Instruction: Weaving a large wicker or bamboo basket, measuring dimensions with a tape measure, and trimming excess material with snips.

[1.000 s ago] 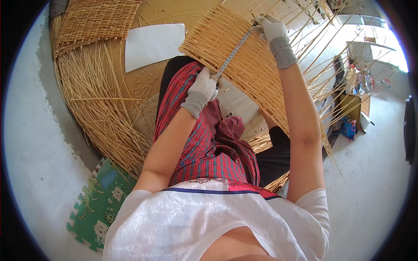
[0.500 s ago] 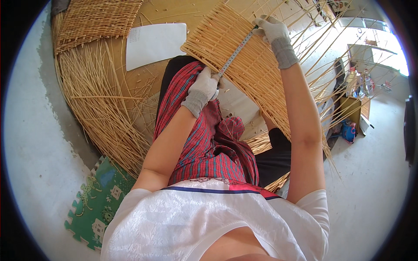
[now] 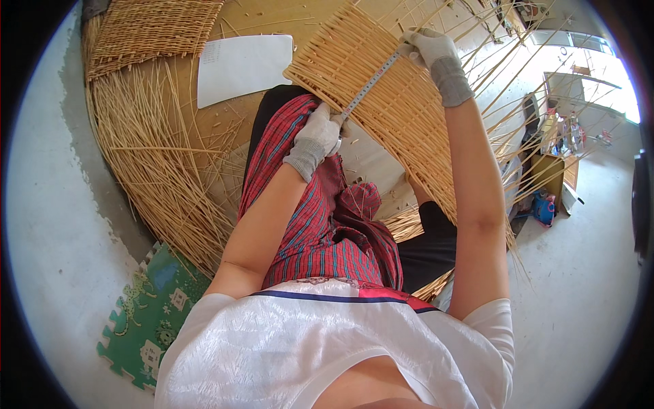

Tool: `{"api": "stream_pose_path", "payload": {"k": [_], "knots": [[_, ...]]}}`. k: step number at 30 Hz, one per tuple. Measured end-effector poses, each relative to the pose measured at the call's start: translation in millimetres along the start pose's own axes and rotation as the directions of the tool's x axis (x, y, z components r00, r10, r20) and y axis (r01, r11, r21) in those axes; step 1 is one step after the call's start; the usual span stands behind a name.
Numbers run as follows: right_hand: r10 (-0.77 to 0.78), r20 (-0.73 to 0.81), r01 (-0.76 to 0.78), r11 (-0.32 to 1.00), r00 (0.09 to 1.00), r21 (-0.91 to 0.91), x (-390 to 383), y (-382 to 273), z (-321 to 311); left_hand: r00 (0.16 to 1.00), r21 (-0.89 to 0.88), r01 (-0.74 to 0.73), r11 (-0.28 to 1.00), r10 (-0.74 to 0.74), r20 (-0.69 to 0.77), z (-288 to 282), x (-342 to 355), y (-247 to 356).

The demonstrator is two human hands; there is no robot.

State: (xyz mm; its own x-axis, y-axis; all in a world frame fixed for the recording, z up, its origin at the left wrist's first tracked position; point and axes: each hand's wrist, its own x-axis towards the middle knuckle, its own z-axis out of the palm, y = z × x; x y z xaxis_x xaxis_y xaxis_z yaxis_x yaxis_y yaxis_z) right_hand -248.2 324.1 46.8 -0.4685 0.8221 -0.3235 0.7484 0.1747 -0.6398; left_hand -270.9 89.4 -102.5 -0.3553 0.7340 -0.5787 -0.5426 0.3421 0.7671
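Observation:
Both my hands wear whitish work gloves with grey cuffs. A tape measure (image 3: 371, 83) is stretched across a woven wicker panel (image 3: 402, 112) that lies tilted over my lap. At the panel's near edge my left hand (image 3: 317, 133) is closed around the tape's case end, the case mostly hidden by the fingers. My right hand (image 3: 426, 48) pinches the tape's far end by the panel's opposite edge. Long unwoven wicker rods (image 3: 501, 95) stick out from the panel's far right side. A red striped apron (image 3: 289, 157) covers my legs.
A thick bundle of loose rods (image 3: 157, 163) lies on the left. Behind it is a finished woven piece (image 3: 157, 34) and a white sheet (image 3: 245, 68) on a brown board. A green foam mat (image 3: 160, 307) sits at lower left; boxes and bottles (image 3: 562, 136) stand at right.
My right hand has shifted slightly right and down, with the tape still stretched between both hands. The left hand stays nearly in place.

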Motion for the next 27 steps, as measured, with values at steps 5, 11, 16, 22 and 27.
{"api": "stream_pose_path", "payload": {"k": [5, 11, 16, 22, 27], "knots": [[-0.046, 0.057, 0.025, 0.946, 0.997, 0.324, 2, 9, -3, 1.000, 0.010, -0.022, 1.000, 0.022, 0.012, 1, 2, -2], [-0.099, 0.023, 0.090, 0.962, 0.995, 0.259, 1, 10, 1, 0.998, 0.081, -0.046, 0.996, 0.050, -0.044, 7, -6, 0], [-0.147, -0.087, 0.166, 0.946, 0.985, 0.279, -3, 8, 11, 0.987, 0.217, -0.118, 0.969, 0.138, -0.079, 13, -17, -2], [-0.140, -0.132, 0.169, 0.955, 0.981, 0.245, -10, 19, 9, 0.980, 0.034, -0.164, 0.986, 0.166, -0.106, 24, -23, -5], [-0.174, -0.239, 0.177, 0.984, 0.955, -0.008, -26, 30, -11, 0.979, 0.067, -0.193, 0.979, 0.196, -0.050, 30, -26, -13]]}}
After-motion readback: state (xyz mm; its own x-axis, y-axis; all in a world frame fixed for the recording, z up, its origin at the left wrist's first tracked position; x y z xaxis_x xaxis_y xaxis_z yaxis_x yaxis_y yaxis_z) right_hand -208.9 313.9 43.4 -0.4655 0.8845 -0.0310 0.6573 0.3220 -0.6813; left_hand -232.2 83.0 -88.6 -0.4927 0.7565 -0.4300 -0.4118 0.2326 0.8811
